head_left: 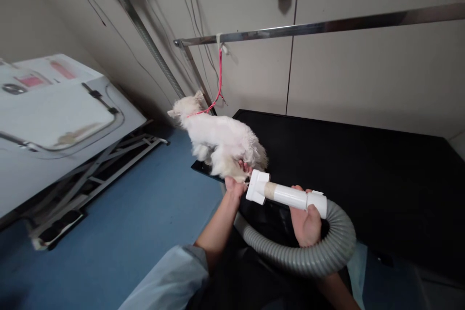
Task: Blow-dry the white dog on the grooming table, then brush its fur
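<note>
A small white dog (225, 133) with close-clipped fur on its back stands at the near left corner of a black table (348, 164), its head to the left. A pink lead (220, 75) runs from its neck up to a metal bar. My left hand (237, 185) is wrapped round the dog's hind leg, with some fingers behind the fur. My right hand (307, 225) grips the white dryer nozzle (290, 196) near its hose end. The nozzle's wide flat tip is close beside my left hand and the leg. A grey ribbed hose (308, 259) curves from the nozzle beneath my right wrist.
The metal bar (261, 34) spans the table's far side before a grey wall. At left, a white tub (54, 106) with a door stands on a metal frame above the blue floor (134, 223). Another ribbed hose (141, 29) and cables hang along the wall.
</note>
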